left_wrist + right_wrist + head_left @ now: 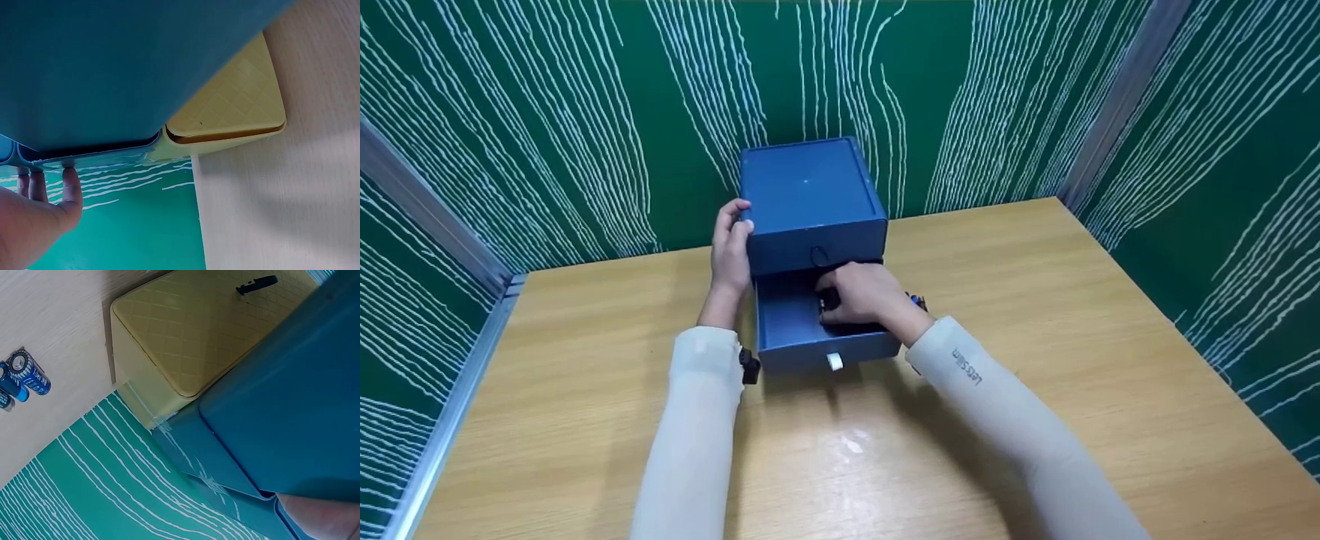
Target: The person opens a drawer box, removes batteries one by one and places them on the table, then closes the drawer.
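Note:
A blue drawer unit [814,187] stands against the back wall, its middle drawer [787,319] pulled out toward me. My right hand [866,292] reaches down into that drawer, with thumb and fingers curled about a small dark object [830,298]; its kind cannot be made out. Against the unit's left side rests my left hand [731,251], its fingertips touching the wall in the left wrist view. Below the blue part, a yellow bottom drawer [185,332] sits closed, with a black pull loop [257,284].
Several blue batteries [31,372] lie on the wooden table [607,390] just right of the unit, mostly hidden by my right wrist in the head view. Green walls with white lines [585,135] close in the back and sides. A white tab [835,361] sticks out from the drawer front.

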{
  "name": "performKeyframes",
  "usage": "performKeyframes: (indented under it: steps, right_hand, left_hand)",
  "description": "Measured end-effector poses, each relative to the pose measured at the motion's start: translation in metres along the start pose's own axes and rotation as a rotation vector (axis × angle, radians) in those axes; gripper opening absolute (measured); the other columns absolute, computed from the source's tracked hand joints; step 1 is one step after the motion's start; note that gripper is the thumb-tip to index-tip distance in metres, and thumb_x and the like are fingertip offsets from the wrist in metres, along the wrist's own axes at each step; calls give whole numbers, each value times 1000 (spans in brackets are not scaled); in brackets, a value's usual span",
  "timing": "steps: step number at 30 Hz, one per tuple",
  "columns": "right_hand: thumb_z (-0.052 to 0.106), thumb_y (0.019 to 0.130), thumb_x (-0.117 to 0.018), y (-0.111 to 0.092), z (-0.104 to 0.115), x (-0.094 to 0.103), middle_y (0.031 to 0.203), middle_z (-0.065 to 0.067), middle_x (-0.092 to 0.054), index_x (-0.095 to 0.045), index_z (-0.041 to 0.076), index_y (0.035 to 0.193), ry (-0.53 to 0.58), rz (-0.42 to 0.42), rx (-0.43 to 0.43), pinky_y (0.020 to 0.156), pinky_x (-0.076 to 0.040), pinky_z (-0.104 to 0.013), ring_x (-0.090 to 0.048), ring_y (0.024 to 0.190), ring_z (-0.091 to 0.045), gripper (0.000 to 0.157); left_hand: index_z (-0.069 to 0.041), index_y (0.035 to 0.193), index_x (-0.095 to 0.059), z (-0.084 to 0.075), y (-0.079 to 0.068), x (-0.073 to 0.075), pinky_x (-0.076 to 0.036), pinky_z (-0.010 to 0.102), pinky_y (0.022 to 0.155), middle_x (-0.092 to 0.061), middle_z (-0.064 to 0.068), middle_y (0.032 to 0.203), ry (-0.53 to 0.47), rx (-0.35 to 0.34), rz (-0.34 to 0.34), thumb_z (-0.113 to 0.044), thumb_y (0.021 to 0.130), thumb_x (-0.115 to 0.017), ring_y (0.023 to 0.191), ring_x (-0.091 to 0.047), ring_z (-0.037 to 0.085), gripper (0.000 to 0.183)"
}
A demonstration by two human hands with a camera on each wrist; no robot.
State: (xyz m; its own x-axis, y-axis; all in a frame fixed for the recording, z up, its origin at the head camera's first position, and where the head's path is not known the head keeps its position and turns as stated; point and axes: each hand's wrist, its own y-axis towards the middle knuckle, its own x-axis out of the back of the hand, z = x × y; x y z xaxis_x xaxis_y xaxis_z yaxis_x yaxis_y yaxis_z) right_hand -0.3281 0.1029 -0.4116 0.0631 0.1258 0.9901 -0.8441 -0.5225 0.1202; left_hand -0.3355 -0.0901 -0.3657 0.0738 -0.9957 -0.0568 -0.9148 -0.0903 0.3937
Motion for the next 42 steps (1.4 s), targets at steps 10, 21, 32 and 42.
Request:
performKeyframes:
  steps: [10,21,32,42]
  right_hand:
    - [51,64,-63,0,1,-1,87,10,-64,-65,28,95,0,-28,7,65,-46,-35,-56,73,-11,39]
    - [52,62,-62,-4,2,3,76,14,-62,-65,32,95,90,-50,38,58,-42,-30,-53,67,-7,40]
    - [48,63,-59,-9,-2,7,59,12,-53,-65,30,95,198,-80,77,48,-35,-26,-49,57,-7,37]
    - [48,65,-58,-11,-4,7,60,13,-52,-64,32,96,240,-96,83,49,-35,-24,-47,57,-4,35]
  left_hand:
    - [3,118,-40,2,0,2,-25,28,91,-38,14,126,-2,-1,3,-8,84,-33,111,-34,19,36]
    - [4,118,-40,3,-1,2,-26,26,89,-38,15,126,-18,-4,7,-8,84,-33,109,-34,18,36]
    - [5,117,-40,2,0,1,-26,26,91,-38,15,126,-23,-18,7,-7,84,-33,111,-34,18,35]
    - [5,117,-40,3,0,0,-26,29,92,-38,16,126,-10,-29,6,-7,85,-33,111,-34,20,36]
